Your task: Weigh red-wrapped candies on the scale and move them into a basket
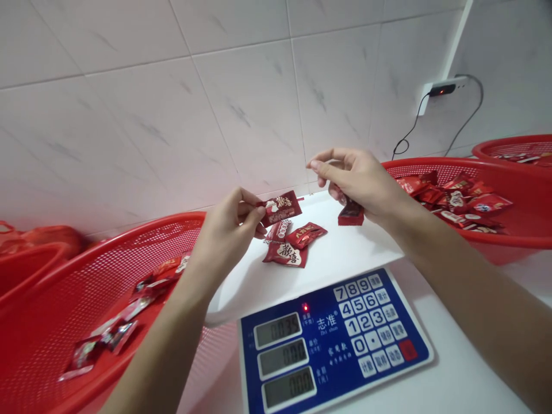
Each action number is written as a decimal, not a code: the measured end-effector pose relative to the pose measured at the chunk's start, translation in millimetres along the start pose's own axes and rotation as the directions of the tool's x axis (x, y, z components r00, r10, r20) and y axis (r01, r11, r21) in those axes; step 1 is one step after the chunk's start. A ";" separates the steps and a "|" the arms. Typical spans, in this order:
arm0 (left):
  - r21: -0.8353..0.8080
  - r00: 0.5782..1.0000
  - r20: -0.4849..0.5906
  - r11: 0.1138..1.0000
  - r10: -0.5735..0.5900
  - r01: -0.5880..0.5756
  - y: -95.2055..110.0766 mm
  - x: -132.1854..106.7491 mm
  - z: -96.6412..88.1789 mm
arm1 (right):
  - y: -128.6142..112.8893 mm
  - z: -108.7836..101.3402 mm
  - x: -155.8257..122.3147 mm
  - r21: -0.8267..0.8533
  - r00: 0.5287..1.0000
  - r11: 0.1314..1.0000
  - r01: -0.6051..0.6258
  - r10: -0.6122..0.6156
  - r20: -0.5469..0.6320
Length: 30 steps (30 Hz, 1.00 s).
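My left hand [235,224] pinches a dark red wrapped candy [282,208] by one end, above the white pan [245,290] of a digital scale. Beneath it several red wrapped candies [286,255] lie in a small pile on the pan. Over the pan's right side is my right hand [356,178], its lower fingers curled round another dark red candy packet [351,213]. Thumb and forefinger of that hand are stretched out to the left. I cannot tell whether its palm hides more packets. The scale's blue panel [330,339] faces me, its top display reading about 0.035.
A red plastic basket [172,224] with several wrapped candies stands left of the scale. Another red basket [526,198] with candies is on the right, and a further one [513,144] behind it. A tiled wall [241,103] rises behind; cables [416,118] hang from a socket.
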<state>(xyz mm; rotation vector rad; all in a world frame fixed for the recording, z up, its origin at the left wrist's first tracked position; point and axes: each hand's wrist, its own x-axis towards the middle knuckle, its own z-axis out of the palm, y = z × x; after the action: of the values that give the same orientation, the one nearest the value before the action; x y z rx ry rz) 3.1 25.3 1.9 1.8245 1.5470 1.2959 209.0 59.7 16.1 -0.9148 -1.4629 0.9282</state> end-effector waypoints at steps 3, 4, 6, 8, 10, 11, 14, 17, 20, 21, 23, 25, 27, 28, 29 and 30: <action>0.004 1.000 0.021 1.000 0.022 -0.023 -0.3 -0.9 3.0 | -0.3 -3.6 -0.2 0.039 0.999 0.999 0.035 -0.035 0.008; 0.010 0.999 0.016 0.999 0.041 -0.041 0.2 -1.3 2.9 | -0.4 -4.2 -0.3 0.046 0.999 0.998 0.040 -0.041 0.021; 0.080 0.997 0.004 0.994 0.071 -0.071 1.1 -2.1 0.3 | -0.1 -3.8 -0.2 0.051 0.998 0.998 0.036 -0.038 0.041; 0.248 0.999 0.029 0.968 0.040 -0.046 2.4 -3.1 -3.9 | 0.8 -1.1 0.1 0.051 0.999 0.999 0.016 -0.018 0.050; 0.417 0.999 0.036 0.908 0.013 -0.026 5.8 -6.1 -6.3 | 2.2 3.9 -0.5 0.071 0.999 0.997 -0.006 0.004 0.039; 0.439 0.998 0.052 0.898 0.026 -0.047 8.8 -9.1 -5.6 | 2.9 7.2 -1.5 0.095 1.000 0.995 -0.012 0.009 0.025; 0.215 0.968 0.204 0.959 0.143 -0.187 22.2 -23.6 6.0 | 4.4 19.2 -8.2 0.192 1.000 0.981 -0.005 0.007 -0.010; 0.024 0.925 0.303 0.968 0.230 -0.249 34.1 -38.8 24.0 | 4.7 30.6 -18.1 0.269 1.000 0.963 -0.020 0.014 0.021; -0.014 0.934 0.243 0.964 0.261 -0.266 36.3 -42.4 30.7 | 5.1 34.4 -24.0 0.321 0.998 0.947 -0.035 0.019 0.053; -0.046 0.939 0.230 0.967 0.254 -0.250 35.1 -40.5 28.7 | 5.1 32.9 -24.1 0.318 0.997 0.947 -0.031 0.008 0.073; -0.132 0.954 0.208 0.973 0.216 -0.192 31.1 -33.6 20.0 | 4.5 26.0 -21.8 0.265 0.985 0.964 -0.005 -0.041 0.166; -0.200 0.968 0.177 0.970 0.175 -0.139 26.7 -25.0 8.5 | 2.3 15.5 -17.8 0.158 0.945 0.986 0.061 -0.108 0.309; -0.223 0.970 0.183 0.968 0.160 -0.118 23.4 -17.8 -1.5 | -1.2 4.8 -13.9 0.061 0.882 0.991 0.121 -0.136 0.451; -0.217 0.965 0.205 0.969 0.161 -0.115 22.4 -15.2 -5.2 | -3.0 0.4 -12.4 0.031 0.856 0.991 0.128 -0.127 0.502; -0.211 0.959 0.231 0.970 0.167 -0.118 21.8 -13.4 -8.0 | -4.5 -2.9 -11.2 0.016 0.837 0.993 0.115 -0.106 0.537; -0.210 0.949 0.260 0.970 0.176 -0.122 21.5 -12.2 -9.9 | -5.4 -5.3 -10.2 0.012 0.824 0.996 0.087 -0.079 0.560</action>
<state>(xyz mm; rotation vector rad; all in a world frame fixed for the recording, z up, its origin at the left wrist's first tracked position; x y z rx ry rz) 6.9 5.2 19.1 1.9320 1.1160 1.1495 214.8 48.6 17.6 -0.5961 -1.9932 1.1848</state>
